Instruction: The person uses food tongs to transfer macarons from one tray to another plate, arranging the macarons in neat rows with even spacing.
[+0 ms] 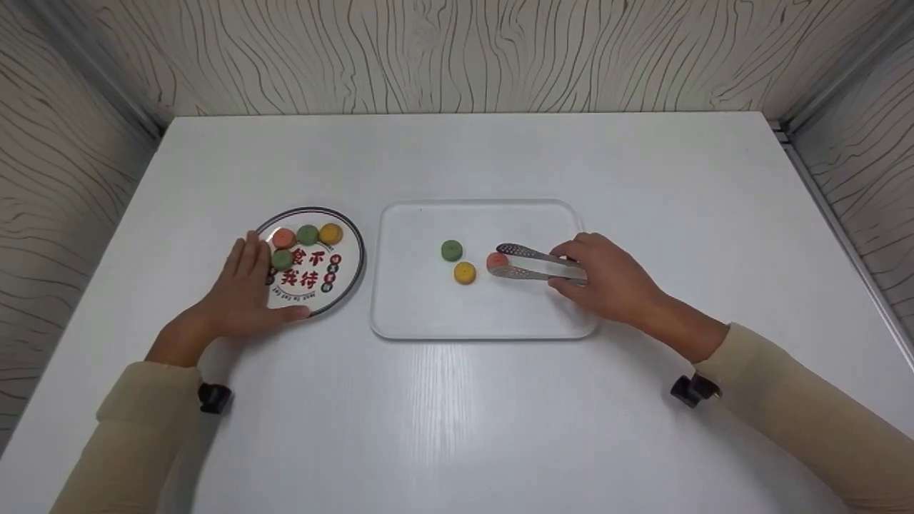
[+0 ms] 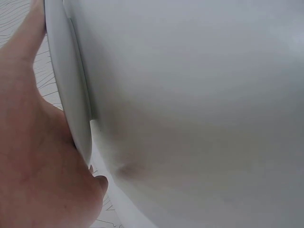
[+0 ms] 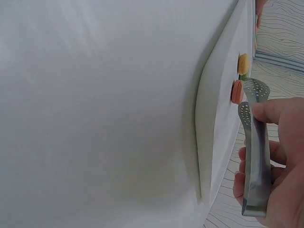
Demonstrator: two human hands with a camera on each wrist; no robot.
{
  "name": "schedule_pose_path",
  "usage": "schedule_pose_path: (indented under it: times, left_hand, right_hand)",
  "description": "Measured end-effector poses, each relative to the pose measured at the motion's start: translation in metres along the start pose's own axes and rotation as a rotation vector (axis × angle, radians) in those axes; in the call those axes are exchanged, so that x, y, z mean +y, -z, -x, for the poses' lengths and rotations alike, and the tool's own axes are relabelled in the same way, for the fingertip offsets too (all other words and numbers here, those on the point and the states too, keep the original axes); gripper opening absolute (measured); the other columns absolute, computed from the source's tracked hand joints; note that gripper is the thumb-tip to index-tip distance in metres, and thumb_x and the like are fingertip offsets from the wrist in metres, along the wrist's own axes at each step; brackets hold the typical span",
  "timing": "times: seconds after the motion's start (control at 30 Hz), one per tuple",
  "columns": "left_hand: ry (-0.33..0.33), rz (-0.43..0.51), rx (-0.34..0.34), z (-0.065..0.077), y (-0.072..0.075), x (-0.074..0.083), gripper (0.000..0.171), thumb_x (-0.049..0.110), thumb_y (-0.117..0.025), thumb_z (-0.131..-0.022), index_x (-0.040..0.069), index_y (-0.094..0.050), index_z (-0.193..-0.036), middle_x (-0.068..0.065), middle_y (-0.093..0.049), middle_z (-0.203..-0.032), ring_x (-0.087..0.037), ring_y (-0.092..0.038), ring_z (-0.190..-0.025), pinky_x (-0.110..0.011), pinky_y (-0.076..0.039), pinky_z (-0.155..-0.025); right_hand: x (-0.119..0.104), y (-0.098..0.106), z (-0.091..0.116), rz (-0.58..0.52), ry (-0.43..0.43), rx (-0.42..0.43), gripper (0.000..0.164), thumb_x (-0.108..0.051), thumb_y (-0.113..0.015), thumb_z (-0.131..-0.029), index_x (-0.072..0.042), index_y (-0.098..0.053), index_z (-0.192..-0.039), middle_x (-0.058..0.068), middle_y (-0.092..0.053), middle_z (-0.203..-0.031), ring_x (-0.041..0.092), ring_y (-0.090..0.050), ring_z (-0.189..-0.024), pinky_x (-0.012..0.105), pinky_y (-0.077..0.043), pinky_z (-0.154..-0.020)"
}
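Note:
My right hand [image 1: 610, 278] holds metal tongs [image 1: 532, 275] with perforated tips over the white tray [image 1: 414, 310]. The tong arms stand apart around a pink macaron [image 1: 496, 260]; in the right wrist view the tips [image 3: 256, 89] are beside it, and whether they touch it I cannot tell. A green macaron [image 1: 451, 250] and a yellow macaron [image 1: 465, 273] lie left of it on the tray. My left hand [image 1: 246, 293] rests against the round plate [image 1: 345, 289], fingers along its left rim and thumb at its near rim. The plate carries pink, yellow and green macarons [image 1: 307, 235].
Plate and tray sit side by side on a white table [image 1: 443, 421], a small gap between them. Wood-grain patterned panels [image 1: 457, 57] enclose the back and sides. Dark wrist cameras [image 1: 214, 397] hang below both sleeves.

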State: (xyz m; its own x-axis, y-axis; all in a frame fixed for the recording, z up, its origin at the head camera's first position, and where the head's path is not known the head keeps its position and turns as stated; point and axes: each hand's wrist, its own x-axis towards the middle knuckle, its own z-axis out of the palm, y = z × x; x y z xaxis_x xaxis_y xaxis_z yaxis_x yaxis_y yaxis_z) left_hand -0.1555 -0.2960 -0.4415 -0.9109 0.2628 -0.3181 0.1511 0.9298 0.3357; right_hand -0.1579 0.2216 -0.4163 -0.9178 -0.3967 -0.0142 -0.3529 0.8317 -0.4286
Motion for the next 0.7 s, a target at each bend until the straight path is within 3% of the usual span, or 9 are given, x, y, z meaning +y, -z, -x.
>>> schedule_pose_path:
  times: [0.7]
  left_hand:
    - [0.008,0.007,-0.008,0.0023,0.0032,0.0055,0.132,0.072,-0.063,-0.086,-0.016,0.007,-0.154,-0.032,0.022,-0.162,-0.050,0.020,-0.149,-0.064,-0.005,-0.120]
  right_hand:
    - [0.0028,-0.0061,0.0020,0.012,0.015,0.019,0.034,-0.020,-0.076,-0.092,-0.003,-0.069,-0.121,0.010,-0.065,-0.106,0.025,-0.055,-0.097,0.043,-0.049,-0.084]
